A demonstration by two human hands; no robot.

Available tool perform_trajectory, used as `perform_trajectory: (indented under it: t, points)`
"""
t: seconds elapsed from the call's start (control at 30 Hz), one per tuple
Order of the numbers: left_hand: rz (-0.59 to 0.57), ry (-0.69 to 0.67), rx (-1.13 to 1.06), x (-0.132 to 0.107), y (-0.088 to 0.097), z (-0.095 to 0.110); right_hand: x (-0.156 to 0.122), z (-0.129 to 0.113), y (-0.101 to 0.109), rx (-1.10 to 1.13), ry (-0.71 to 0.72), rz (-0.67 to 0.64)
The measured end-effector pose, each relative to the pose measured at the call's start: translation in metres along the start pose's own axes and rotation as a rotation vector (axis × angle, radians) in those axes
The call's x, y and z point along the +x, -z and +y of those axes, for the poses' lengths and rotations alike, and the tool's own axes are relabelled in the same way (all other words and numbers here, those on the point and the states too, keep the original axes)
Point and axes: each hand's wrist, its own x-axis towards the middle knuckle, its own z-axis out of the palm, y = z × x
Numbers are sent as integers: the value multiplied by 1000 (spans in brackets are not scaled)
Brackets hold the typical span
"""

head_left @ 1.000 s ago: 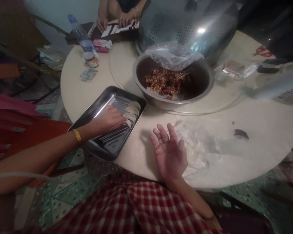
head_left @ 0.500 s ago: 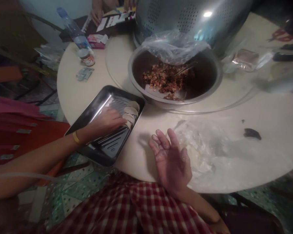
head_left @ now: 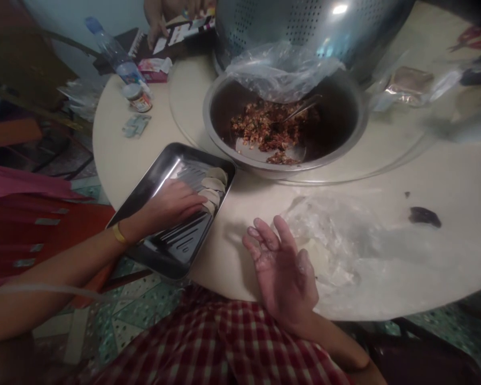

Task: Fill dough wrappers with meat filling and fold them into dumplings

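Observation:
In the metal tray at the left lie several pale, half-round dumplings, set in an overlapping row along the right side. My left hand, a yellow band at its wrist, reaches over the tray with its fingertips closed on the nearest dumpling; part of that dumpling is hidden. My right hand is raised palm up over the table's front edge, fingers apart and dusted with white. Nothing lies in it. Just to its right, pale dough wrappers rest on a crumpled clear plastic bag.
A large metal bowl holds reddish-brown filling and a spoon, partly under plastic film. Behind it stands a big perforated metal colander. A jar and a bottle stand back left. Another person's hand shows at the top.
The view has shifted slightly. My left hand stays at the nearest dumpling, and my right hand keeps its open pose. No object has visibly moved on the table.

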Motion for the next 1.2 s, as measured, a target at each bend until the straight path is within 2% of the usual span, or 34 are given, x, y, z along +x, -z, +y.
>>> perform_trajectory:
  t: [0.2, 0.33, 0.53, 0.8, 1.03, 1.2]
  points:
    - [-52, 120, 70, -9, 14, -4, -3, 1, 1, 10, 4, 13]
    - [-100, 173, 64, -10, 10, 1, -4, 0, 2, 3, -5, 19]
    - [-135, 160, 55, -7, 5, 8, -5, 0, 2, -5, -8, 16]
    - [-142, 255, 56, -12, 5, 6, -6, 1, 4, -43, -4, 49]
    - [-161, 279, -4, -13, -1, 5, -4, -1, 3, -41, -1, 53]
    - [-161, 376, 64, -21, 10, 3, 2, 0, 1, -91, 52, 92]
